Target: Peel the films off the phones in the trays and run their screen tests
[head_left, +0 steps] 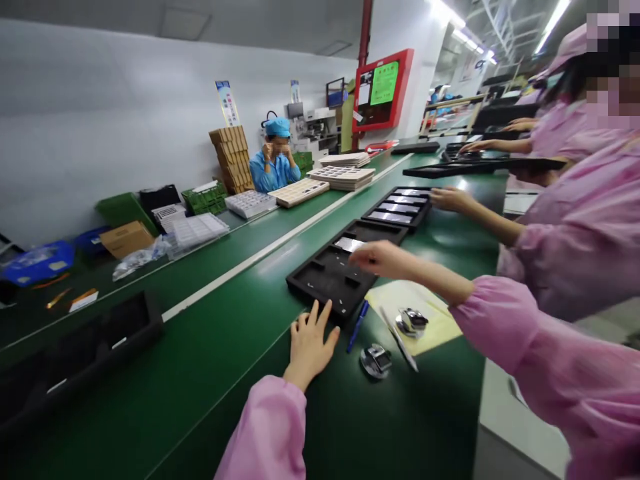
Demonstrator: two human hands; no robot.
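My left hand [311,343] lies open, fingers spread, on the green table at the near corner of a black foam tray [320,268]. Over that tray reaches my right hand [384,259], its fingers bent and blurred; whether they grip anything I cannot tell. Close to those fingertips a shiny flat panel [349,244] lies in the tray. Small pale bits are scattered on the tray floor. Right of my left hand are a blue pen [358,327], a silver pen-like tool [399,339] and a round metal piece [376,361]. A similar round piece [412,321] rests on a yellow sheet [440,320].
Beyond the tray, a co-worker's hand [453,199] touches another black tray [395,209] of shiny panels. A long black tray [80,357] stands at left. Stacked pale trays [343,177] line the table's far side, near a co-worker in blue [275,163].
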